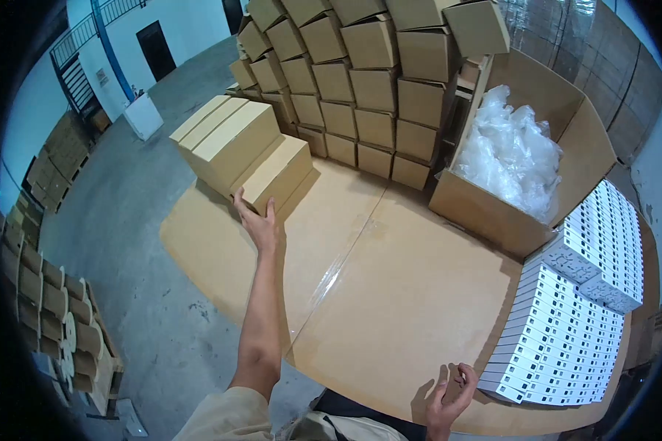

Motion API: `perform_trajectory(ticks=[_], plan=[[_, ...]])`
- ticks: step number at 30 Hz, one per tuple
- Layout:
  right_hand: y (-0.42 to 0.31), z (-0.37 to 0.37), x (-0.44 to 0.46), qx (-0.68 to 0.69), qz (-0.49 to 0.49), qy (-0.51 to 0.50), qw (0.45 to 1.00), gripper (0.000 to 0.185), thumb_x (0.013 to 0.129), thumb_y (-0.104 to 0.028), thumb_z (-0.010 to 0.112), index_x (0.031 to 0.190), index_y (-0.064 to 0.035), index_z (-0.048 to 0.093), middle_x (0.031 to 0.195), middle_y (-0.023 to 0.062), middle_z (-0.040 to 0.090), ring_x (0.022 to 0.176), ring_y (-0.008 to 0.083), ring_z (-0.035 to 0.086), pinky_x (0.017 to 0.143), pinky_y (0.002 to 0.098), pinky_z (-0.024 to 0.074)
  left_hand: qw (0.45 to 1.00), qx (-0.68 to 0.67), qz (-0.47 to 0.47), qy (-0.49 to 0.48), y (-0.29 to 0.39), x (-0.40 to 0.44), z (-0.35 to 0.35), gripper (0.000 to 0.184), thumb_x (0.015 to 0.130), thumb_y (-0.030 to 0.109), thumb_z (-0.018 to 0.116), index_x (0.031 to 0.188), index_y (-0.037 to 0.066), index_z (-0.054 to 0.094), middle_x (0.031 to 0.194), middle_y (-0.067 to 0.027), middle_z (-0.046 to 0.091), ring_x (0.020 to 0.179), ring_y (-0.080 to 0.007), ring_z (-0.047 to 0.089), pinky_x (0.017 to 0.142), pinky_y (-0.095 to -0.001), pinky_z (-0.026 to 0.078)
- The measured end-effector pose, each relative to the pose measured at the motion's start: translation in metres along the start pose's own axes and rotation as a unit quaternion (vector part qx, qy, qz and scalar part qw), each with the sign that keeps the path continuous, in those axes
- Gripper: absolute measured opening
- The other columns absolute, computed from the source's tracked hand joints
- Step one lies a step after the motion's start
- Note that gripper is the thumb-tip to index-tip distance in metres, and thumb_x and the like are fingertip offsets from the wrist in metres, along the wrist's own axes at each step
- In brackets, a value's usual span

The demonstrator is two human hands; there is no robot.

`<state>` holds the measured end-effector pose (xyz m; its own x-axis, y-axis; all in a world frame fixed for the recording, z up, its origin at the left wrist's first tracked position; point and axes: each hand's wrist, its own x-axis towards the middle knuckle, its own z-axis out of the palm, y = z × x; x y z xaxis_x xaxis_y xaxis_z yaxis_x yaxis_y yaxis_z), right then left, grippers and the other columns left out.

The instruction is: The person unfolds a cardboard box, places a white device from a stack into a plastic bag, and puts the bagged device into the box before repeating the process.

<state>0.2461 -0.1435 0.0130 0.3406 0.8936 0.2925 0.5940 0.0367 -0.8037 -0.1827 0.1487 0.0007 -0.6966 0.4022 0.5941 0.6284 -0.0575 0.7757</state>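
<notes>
My left hand (259, 224) reaches forward with fingers apart, its fingertips touching the near end of a closed brown box (278, 173). That box lies on the cardboard-covered table (412, 294), beside a taller group of closed brown boxes (224, 140). Low at the front edge of the table is my right hand (451, 403), its fingers curled and apart, with nothing seen in it. To its right stand packed rows of small white boxes (559, 338) with dark square marks.
An open carton (493, 220) of clear plastic bags (511, 154) stands at the back right. Behind the table rises a stack of open-ended brown boxes (360, 81). Pallets with brown rolls (59, 316) sit on the floor at left.
</notes>
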Motion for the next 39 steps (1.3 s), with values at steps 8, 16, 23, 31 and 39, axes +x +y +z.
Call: perform_trajectory(ticks=[8,16,23,31,39], plan=[[0.006,-0.001,0.0,0.012,-0.013,0.02,1.0,0.047,0.082,0.003,0.06,0.128,0.0038,0.054,0.123,0.0201,0.058,0.113,0.0329,0.06,0.089,0.04,0.0504,0.979,-0.042,0.194,0.044,0.106,-0.008,0.015,0.073,0.085,0.01,0.08,0.144,0.005,0.039,0.151,-0.0215,0.04,0.143,-0.0387,0.038,0.121,-0.0495,0.03],[-0.007,-0.011,0.005,-0.048,-0.073,0.021,0.996,0.037,0.095,-0.009,0.065,0.128,0.0051,0.055,0.123,0.0236,0.061,0.114,0.0386,0.06,0.099,0.0454,0.0491,0.879,-0.169,0.428,-0.126,0.37,0.054,0.103,0.047,0.089,0.023,0.079,0.124,0.0,0.059,0.127,-0.0176,0.06,0.124,-0.0363,0.056,0.105,-0.0441,0.047],[-0.002,-0.008,-0.001,-0.005,-0.029,0.054,0.998,0.037,0.092,-0.002,0.063,0.127,0.0057,0.055,0.121,0.0221,0.06,0.111,0.0361,0.062,0.097,0.0422,0.0509,0.895,0.075,0.374,-0.23,0.494,0.077,0.188,0.108,0.073,0.047,0.089,0.153,0.006,0.03,0.136,-0.0272,0.052,0.131,-0.0487,0.05,0.11,-0.0588,0.041],[0.024,0.007,-0.012,0.096,-0.006,0.05,0.994,0.04,0.092,0.0,0.058,0.131,0.0057,0.05,0.121,0.0178,0.056,0.11,0.028,0.063,0.098,0.0342,0.0528,0.855,0.195,0.422,-0.23,0.497,0.057,0.205,0.11,0.07,0.033,0.09,0.159,0.02,0.026,0.147,-0.0226,0.042,0.123,-0.0461,0.054,0.099,-0.0677,0.046],[0.02,-0.005,-0.013,0.05,-0.021,0.042,0.998,0.041,0.096,-0.011,0.062,0.134,0.0003,0.052,0.13,0.0195,0.057,0.115,0.0367,0.061,0.102,0.044,0.0497,0.846,0.075,0.515,-0.118,0.526,0.056,0.156,0.101,0.069,0.032,0.092,0.15,0.012,0.035,0.141,-0.0179,0.047,0.129,-0.0395,0.051,0.104,-0.0584,0.046]])
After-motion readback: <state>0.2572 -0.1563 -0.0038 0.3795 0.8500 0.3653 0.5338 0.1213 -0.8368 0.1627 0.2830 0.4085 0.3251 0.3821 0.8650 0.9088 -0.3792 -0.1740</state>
